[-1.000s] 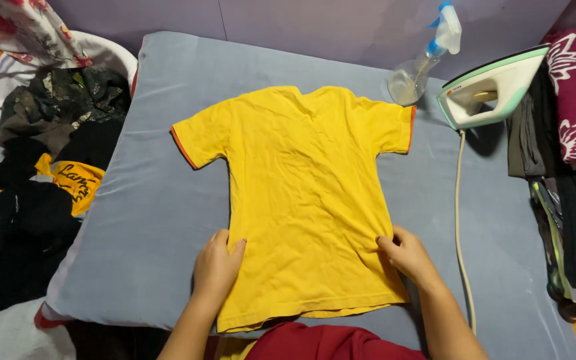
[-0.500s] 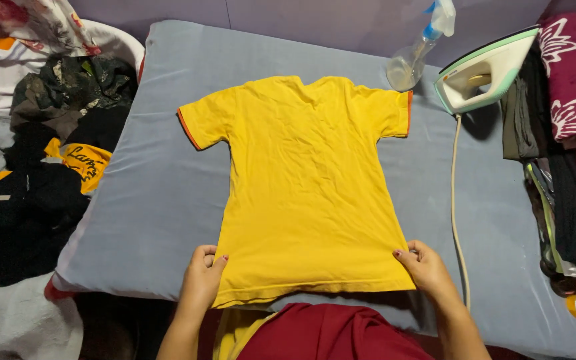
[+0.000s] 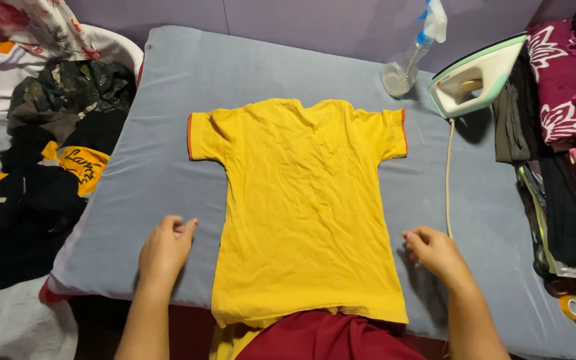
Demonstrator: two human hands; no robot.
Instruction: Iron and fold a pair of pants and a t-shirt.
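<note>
Both hands have come off the yellow t-shirt [image 3: 305, 207] since the earlier frames. Back then they were pressed on its lower part and then pinching at the hem corners; now they sit out to either side on the bare grey-blue ironing pad [image 3: 135, 167]. The left hand [image 3: 165, 250] is loosely curled with fingers half bent, holding nothing, just beside the shirt's left edge. The right hand [image 3: 435, 252] is much the same, a relaxed half-fist gripping nothing, close to the right edge near the hem.

As for the shirt, it lies flat and spread in the middle of the pad, collar end away from the person, sleeves with orange trim out to both sides, hem right at the near edge over a dark red cloth [image 3: 328, 337]. It looks pretty smooth and squared up, so the straightening part seems about done and the shirt looks laid out and ready.

Further out, a white and green iron [image 3: 475, 80] stands at the pad's far right corner, its cord [image 3: 448, 180] running down just beside the right hand. A clear spray bottle [image 3: 411, 57] stands next to the iron. A heap of dark clothes [image 3: 41, 147] sits to the left, folded stacks [image 3: 568, 133] to the right.
</note>
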